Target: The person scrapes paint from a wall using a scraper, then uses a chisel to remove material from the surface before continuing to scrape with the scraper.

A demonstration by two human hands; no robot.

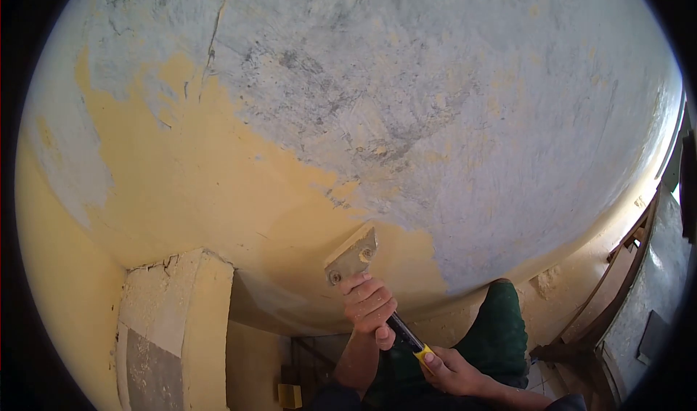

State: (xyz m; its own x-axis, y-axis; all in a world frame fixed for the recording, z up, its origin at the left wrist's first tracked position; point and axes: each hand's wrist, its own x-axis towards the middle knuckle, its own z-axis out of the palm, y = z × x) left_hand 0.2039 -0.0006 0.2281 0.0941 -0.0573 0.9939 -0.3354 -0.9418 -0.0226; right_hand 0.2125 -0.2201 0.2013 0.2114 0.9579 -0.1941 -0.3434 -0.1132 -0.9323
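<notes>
A long-handled paint scraper (407, 334) has a black and yellow handle and a wide metal head held by two screws. Its blade edge lies at the yellow painted part of the wall (218, 168), below the bare grey area (494, 142); whether it touches is hard to tell. My left hand (368, 309) is wrapped round the handle close under the head. Lower down, my right hand (454, 372) grips the yellow end, thumb along the top. Part of the handle is hidden by my fingers.
A ledge (207, 302) with a chipped top edge juts out at the lower left. My knee in green trousers (501, 324) is near the wall. At the right stands a grey-topped piece of furniture (657, 266). A crack (215, 33) runs down the upper wall.
</notes>
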